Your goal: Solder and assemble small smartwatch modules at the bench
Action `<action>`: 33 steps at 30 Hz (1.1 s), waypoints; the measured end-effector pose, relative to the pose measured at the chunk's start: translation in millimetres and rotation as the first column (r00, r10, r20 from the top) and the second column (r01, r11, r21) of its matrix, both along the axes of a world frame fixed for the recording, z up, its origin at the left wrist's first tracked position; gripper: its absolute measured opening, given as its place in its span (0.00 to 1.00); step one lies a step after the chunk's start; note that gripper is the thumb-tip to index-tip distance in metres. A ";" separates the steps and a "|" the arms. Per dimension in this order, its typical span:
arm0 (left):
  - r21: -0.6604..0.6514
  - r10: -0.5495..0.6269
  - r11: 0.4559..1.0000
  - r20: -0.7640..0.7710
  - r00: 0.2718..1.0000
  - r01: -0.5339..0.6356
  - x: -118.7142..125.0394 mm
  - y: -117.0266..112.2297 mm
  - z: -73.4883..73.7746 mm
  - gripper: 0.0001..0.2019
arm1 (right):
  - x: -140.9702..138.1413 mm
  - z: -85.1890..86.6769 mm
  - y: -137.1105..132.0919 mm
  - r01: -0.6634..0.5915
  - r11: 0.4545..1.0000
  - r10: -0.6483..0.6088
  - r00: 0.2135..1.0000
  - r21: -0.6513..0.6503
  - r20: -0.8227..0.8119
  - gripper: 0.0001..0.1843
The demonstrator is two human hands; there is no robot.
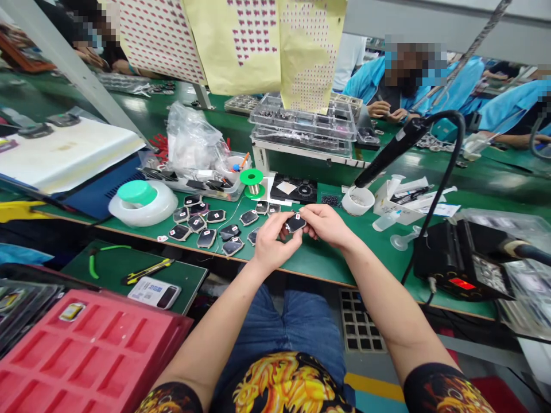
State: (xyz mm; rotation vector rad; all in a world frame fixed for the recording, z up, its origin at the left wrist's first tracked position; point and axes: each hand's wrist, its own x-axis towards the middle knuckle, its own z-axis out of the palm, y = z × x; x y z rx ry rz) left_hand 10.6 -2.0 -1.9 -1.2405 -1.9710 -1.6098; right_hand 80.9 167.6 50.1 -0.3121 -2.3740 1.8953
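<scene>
Both my hands meet over the green bench mat [316,255] and pinch a small black angular electronic part [295,222] with a white label. My left hand [275,242] grips its left side, while the fingertips of my right hand [326,225] press on its right side. Several similar labelled black parts [206,238] lie in a loose group left of my hands. A thin wire runs among them. A spool of solder wire [252,182] with green flanges stands just beyond them.
A soldering iron [387,154] rests over a white cup [357,201] at right, beside a black bench station [462,259]. A red compartment tray [88,350] sits at lower left. Stacked clear trays [303,123] stand ahead. Co-workers in blue sleeves [413,83] work at the far right.
</scene>
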 end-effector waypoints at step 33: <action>-0.248 -0.057 0.967 0.035 0.998 0.064 -8.6 3.3 -8.9 0.09 | -0.8 0.5 3.6 -0.105 0.944 0.141 0.985 0.312 -0.096 0.24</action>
